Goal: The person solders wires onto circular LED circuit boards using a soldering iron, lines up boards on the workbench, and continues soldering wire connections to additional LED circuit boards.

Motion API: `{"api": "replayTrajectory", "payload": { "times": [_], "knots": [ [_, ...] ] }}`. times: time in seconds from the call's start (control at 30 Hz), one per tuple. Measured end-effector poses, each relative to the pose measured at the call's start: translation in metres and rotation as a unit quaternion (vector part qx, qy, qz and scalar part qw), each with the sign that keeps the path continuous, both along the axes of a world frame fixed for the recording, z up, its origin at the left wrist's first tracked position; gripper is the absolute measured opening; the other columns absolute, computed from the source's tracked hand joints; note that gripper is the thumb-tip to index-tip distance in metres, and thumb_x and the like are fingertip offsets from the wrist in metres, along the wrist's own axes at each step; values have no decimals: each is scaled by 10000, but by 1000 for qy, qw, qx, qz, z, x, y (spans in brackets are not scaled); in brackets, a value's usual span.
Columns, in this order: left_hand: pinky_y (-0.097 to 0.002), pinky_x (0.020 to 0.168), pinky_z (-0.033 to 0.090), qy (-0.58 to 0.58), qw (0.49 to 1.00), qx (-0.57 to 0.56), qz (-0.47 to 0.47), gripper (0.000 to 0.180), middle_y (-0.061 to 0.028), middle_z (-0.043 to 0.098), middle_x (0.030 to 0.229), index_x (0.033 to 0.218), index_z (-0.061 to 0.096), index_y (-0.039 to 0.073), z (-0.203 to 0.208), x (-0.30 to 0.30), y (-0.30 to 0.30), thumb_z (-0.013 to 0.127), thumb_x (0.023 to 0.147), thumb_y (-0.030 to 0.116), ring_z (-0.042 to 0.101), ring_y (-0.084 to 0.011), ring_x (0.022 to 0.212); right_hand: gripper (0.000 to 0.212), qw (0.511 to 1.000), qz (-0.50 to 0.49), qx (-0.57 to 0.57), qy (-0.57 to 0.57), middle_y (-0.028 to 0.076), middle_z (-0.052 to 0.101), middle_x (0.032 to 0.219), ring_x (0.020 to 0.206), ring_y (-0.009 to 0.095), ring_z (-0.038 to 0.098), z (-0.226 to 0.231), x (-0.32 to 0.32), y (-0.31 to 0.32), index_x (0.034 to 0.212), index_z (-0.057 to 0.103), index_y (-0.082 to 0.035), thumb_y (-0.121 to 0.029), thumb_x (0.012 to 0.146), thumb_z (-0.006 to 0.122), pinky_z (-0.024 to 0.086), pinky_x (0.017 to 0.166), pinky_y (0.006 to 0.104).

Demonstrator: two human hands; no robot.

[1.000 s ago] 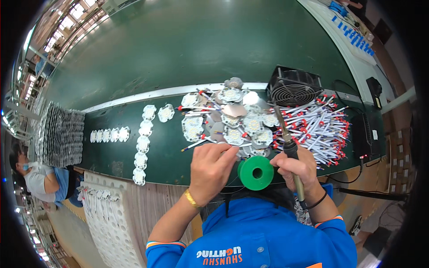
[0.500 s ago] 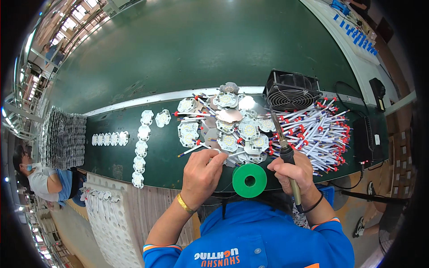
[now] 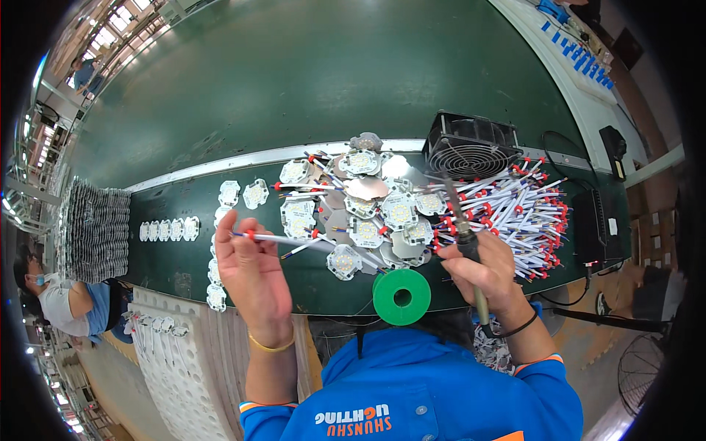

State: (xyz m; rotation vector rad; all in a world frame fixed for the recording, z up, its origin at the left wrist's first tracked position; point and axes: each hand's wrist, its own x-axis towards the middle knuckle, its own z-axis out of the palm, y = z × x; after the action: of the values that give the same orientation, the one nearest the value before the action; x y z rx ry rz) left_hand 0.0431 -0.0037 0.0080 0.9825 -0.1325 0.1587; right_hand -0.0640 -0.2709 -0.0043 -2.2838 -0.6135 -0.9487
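My left hand point(image 3: 257, 290) is raised left of the heap, its fingers closed round the red-ringed end of a white wire lead point(image 3: 283, 239). That lead stretches right toward an LED board point(image 3: 344, 262) at the heap's front; blur hides whether the two are joined. A soldering iron point(image 3: 468, 246) sits in my right hand point(image 3: 491, 273), its tip pointing away from me. Between the hands stands a green spool point(image 3: 385, 301) of thin wire. Beyond it lies a heap of LED boards point(image 3: 399, 211), some face down, with leads among them.
A black fan point(image 3: 474, 151) stands behind a large pile of white leads point(image 3: 518, 220). To the left are a short row of boards point(image 3: 169, 229), a column of boards point(image 3: 216, 297) and tall board stacks point(image 3: 95, 231). Another person point(image 3: 62, 298) sits at far left.
My left hand has moved left from the heap's front edge and now holds a lead stretched out. A board has come into sight beneath it. My right hand keeps the soldering iron almost in place.
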Motion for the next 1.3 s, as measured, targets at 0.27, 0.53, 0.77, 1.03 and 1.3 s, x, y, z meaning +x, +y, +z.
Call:
{"api": "replayTrajectory", "payload": {
  "times": [0.27, 0.53, 0.77, 1.03, 1.3],
  "knots": [
    [-189, 568, 452, 140, 972, -190, -21, 342, -21, 553, 943, 1189, 500, 74, -13, -2, 5, 565, 909, 258, 465, -63, 648, 279, 988, 45, -140, 55, 11, 491, 641, 591, 185, 485, -7, 26, 9, 972, 558, -131, -111, 700, 616, 375, 521, 314],
    [-203, 677, 472, 230, 956, -59, -170, 345, -89, 584, 1085, 1219, 480, 31, -22, -18, -15, 581, 892, 79, 553, -87, 766, 368, 998, -40, 0, -49, 79, 570, 693, 532, 213, 487, -1, 36, 14, 966, 526, -62, 89, 659, 663, 372, 442, 316],
    [-193, 712, 447, 57, 960, 137, -238, 251, -67, 622, 1038, 1130, 539, 8, -10, -30, -31, 583, 885, 42, 542, -63, 801, 312, 978, -14, 193, 82, 67, 617, 797, 575, 123, 530, 19, 39, 42, 987, 510, -52, 70, 739, 655, 431, 535, 242],
    [-168, 626, 424, 10, 969, 185, -166, 221, -6, 595, 884, 1071, 564, 1, -6, -38, -42, 617, 857, 15, 528, -32, 737, 324, 957, 43, 227, 175, 63, 601, 813, 627, 121, 581, 26, 40, 54, 1009, 506, -44, 59, 737, 649, 466, 550, 243],
    [-181, 673, 440, 36, 950, 226, -211, 226, -20, 620, 907, 1093, 574, -6, 3, -38, -36, 602, 870, 18, 546, -44, 781, 341, 956, 67, 203, 202, 83, 606, 837, 633, 150, 599, 36, 40, 55, 1007, 530, -44, 38, 712, 679, 476, 553, 261]
  ]
}}
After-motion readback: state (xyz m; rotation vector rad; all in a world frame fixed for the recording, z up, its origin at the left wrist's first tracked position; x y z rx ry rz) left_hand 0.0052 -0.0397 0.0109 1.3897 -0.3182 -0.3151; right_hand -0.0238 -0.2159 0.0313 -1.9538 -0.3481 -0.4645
